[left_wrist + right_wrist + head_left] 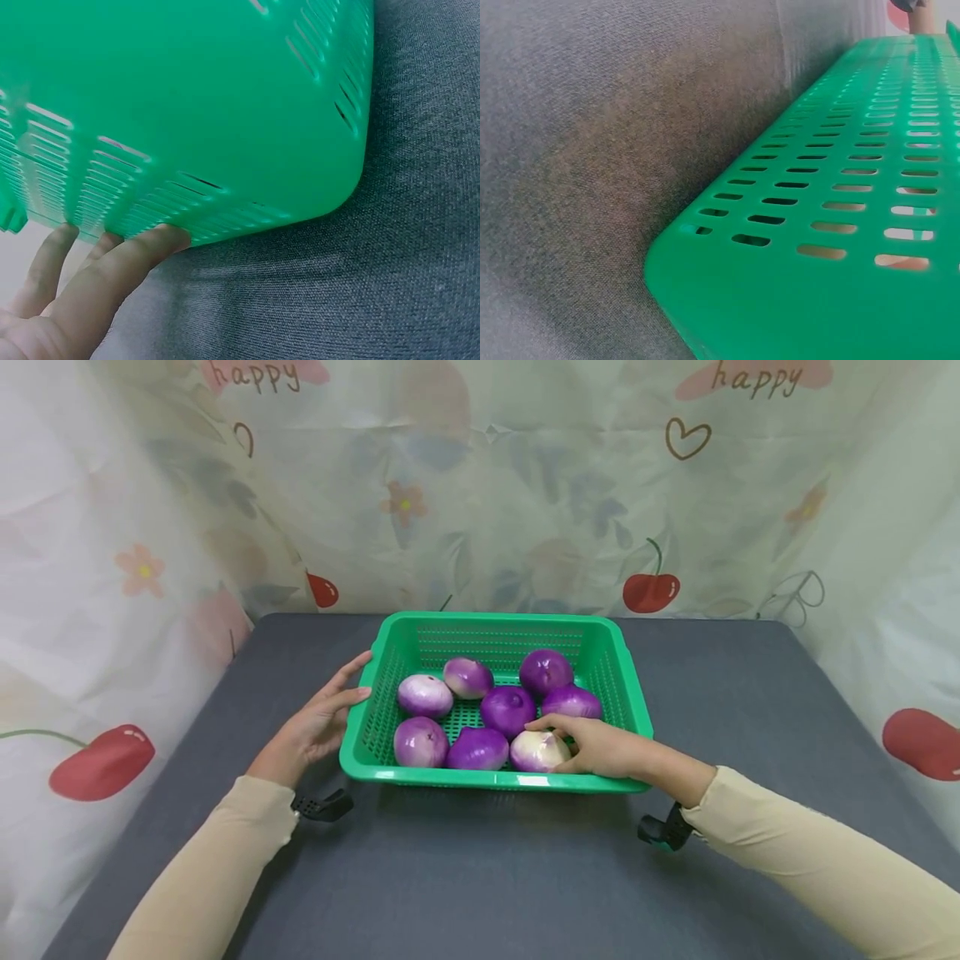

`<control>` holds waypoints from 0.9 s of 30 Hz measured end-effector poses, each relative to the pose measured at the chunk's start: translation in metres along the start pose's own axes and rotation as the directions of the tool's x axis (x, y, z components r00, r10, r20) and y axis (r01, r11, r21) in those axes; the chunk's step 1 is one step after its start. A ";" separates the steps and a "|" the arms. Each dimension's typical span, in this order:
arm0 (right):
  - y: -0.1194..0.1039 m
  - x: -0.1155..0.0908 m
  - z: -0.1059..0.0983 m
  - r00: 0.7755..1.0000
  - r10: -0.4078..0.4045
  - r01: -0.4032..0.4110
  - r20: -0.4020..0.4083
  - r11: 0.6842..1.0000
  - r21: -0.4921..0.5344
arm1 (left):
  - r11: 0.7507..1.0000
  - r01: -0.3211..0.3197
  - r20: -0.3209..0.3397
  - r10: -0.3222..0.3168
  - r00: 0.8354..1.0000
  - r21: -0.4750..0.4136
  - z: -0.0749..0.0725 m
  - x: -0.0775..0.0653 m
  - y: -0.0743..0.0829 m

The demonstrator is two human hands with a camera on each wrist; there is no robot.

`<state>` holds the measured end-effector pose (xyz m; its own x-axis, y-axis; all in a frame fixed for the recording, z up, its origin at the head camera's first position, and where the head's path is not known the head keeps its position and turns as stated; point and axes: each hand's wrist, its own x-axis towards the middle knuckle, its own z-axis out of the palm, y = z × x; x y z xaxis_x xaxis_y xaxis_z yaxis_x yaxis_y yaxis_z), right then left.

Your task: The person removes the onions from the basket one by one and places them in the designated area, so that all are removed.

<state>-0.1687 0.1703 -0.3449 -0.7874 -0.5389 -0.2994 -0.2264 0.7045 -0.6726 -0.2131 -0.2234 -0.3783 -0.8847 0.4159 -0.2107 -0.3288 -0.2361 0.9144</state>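
A green slotted plastic basket [491, 781] holds several purple onions, among them a dark purple one [508, 710] near the middle. My right hand [603, 747] reaches over the front right rim and grips a pale, white-topped onion [538, 752], thumb and fingers on either side of it. Slots hide most of that hand in the right wrist view. At the basket's left side is my left hand [318, 722], its fingers [124, 262] extended against the outer wall in the left wrist view.
The basket stands on a dark grey cloth-covered table [495, 877]. Behind and at both sides hangs a pale curtain [525, 485] printed with cherries and flowers. A black strap [667, 831] sits at my right wrist and another [322, 806] at my left.
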 end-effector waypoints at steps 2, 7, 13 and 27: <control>0.001 -0.001 0.000 1.000 -0.013 0.013 -0.017 1.000 -0.001 | 1.000 -0.002 0.002 0.002 1.000 0.004 0.000 0.000 -0.001; 0.002 -0.004 0.000 0.997 -0.050 0.050 -0.057 0.999 -0.011 | 1.000 0.000 -0.003 0.000 1.000 0.016 0.000 0.001 -0.003; -0.003 -0.012 -0.011 0.994 -0.083 0.090 -0.067 0.991 0.099 | 1.000 0.003 -0.017 -0.003 1.000 0.017 0.000 0.001 -0.004; -0.004 -0.077 -0.095 0.924 -0.014 0.063 -0.382 0.991 0.117 | 1.000 -0.010 -0.017 0.011 1.000 0.018 -0.001 0.002 -0.003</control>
<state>-0.1614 0.2533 -0.2548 -0.9433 -0.3317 -0.0091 -0.2072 0.6102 -0.7647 -0.2140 -0.2232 -0.3818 -0.8937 0.3982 -0.2068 -0.3136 -0.2248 0.9225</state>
